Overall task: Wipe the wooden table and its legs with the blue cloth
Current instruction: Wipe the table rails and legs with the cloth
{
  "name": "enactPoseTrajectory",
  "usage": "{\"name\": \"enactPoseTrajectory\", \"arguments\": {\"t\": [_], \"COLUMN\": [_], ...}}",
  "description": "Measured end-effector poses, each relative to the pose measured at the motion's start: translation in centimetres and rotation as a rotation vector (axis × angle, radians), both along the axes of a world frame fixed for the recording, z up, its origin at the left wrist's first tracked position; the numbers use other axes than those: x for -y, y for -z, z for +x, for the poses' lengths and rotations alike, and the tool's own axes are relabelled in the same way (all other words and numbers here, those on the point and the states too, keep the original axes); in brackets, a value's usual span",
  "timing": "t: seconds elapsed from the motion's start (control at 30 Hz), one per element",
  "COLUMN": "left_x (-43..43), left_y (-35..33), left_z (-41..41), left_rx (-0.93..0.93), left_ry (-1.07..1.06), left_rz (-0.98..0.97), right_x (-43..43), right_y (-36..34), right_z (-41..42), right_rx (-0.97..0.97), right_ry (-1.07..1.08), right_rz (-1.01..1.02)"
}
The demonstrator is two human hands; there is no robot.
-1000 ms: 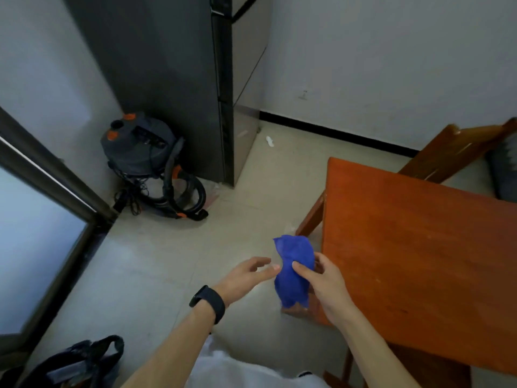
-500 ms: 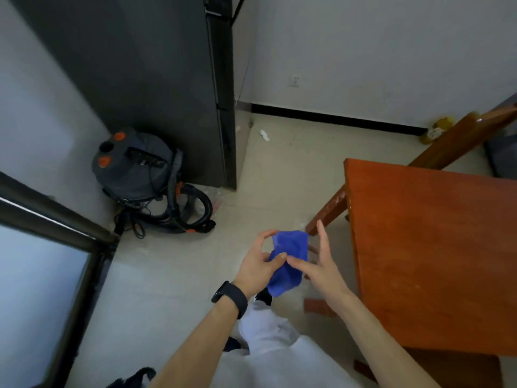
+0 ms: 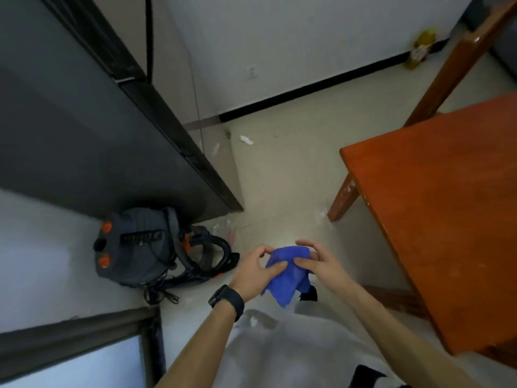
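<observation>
A pale tiled floor [image 3: 279,177] fills the middle of the view, and a white wall [image 3: 307,37] with a black skirting strip runs along its far side. A tall dark grey fridge [image 3: 84,135] stands on the left. The orange-brown wooden surface [image 3: 433,219] takes up the right side, with one corner pointing toward the fridge. Under that corner a leg [image 3: 342,200] slants down to the floor. Behind the surface, a wooden chair back [image 3: 453,65] rises toward the top right corner.

A grey vacuum [image 3: 134,247] with orange knobs sits on the floor against the foot of the fridge. Its black hose [image 3: 212,256] is coiled just beside it. A dark-framed glass panel [image 3: 70,359] crosses the lower left corner. The person's white garment [image 3: 279,354] shows at the bottom centre.

The cloth [image 3: 285,278] is held above the floor, in front of the person's body and well left of the surface, touching neither it nor the leg. Both hands hold it. The left hand [image 3: 251,271] pinches its left edge between thumb and curled fingers. The right hand [image 3: 321,264] grips its upper right part, with the fingers curled over the top. The rest of the cloth hangs loose below them.

A black watch [image 3: 226,299] is on the left wrist. A yellowish bottle [image 3: 421,49] stands by the skirting, and a white scrap [image 3: 246,140] lies on the floor near the fridge.
</observation>
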State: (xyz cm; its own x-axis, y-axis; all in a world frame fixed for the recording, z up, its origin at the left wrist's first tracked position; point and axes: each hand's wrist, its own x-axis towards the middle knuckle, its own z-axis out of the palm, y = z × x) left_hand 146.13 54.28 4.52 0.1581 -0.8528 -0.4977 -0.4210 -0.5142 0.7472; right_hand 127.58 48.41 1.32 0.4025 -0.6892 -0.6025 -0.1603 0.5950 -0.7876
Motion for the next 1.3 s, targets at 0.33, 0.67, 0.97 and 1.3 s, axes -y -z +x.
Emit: {"name": "enactPoseTrajectory", "arguments": {"t": [0.33, 0.67, 0.97, 1.3], "left_x": [11.3, 15.5, 11.6, 9.0], "left_y": [4.2, 13.3, 24.8, 37.5], "left_z": [0.3, 0.3, -9.5, -22.5], "left_rx": [-0.498, -0.357, -0.227, -0.211], "left_ry": [-0.239, 0.519, 0.726, 0.967], "left_rz": [0.305, 0.391, 0.407, 0.185], "right_x": [0.1, -1.5, -6.4, -13.5], "right_y": [2.3, 9.2, 20.8, 34.8], "right_z": [7.6, 7.8, 2.0, -11.2], "right_rx": [-0.009, -0.316, -0.275, -0.811], "right_ry": [0.46, 0.976, 1.185, 1.306], "right_rz": [0.095, 0.074, 0.059, -0.144]}}
